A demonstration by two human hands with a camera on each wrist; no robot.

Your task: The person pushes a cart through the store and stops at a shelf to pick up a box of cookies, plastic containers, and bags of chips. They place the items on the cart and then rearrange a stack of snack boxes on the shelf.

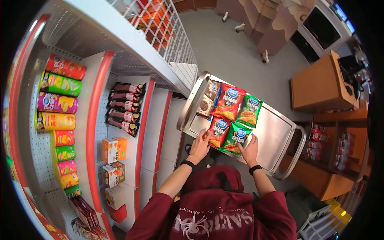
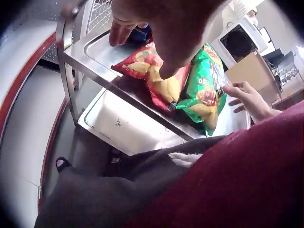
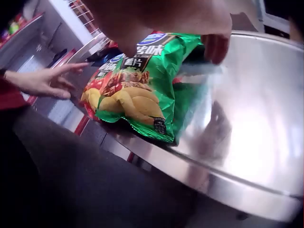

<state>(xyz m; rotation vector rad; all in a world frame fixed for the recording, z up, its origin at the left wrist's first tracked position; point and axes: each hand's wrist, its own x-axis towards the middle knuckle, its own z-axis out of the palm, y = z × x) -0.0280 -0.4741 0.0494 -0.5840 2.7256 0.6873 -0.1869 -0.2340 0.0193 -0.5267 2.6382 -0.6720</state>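
Note:
Four bags lie in two pairs on a steel trolley [image 1: 272, 136]. In the near pair, a red chip bag [image 1: 216, 138] sits left of a green chip bag [image 1: 235, 145]. The left hand [image 1: 199, 147] is at the red bag's left side, its fingers extended and its thumb over the bag's front in the left wrist view. At the green bag's right side is the right hand [image 1: 250, 151], thumb towards the bag and fingers loosely bent along its edge. Behind lie another red bag [image 1: 229, 104] and green bag [image 1: 249, 111]. Dark cookie packs [image 1: 208, 100] lie at the far left.
Shelves [image 1: 102, 80] with red edges stand at the left, holding chip cans [image 1: 58, 103], dark packets [image 1: 126, 106] and small boxes [image 1: 115, 149]. A wire basket [image 1: 168, 30] is above. At the right are the trolley's handle [image 1: 298, 154] and a wooden cabinet [image 1: 324, 86].

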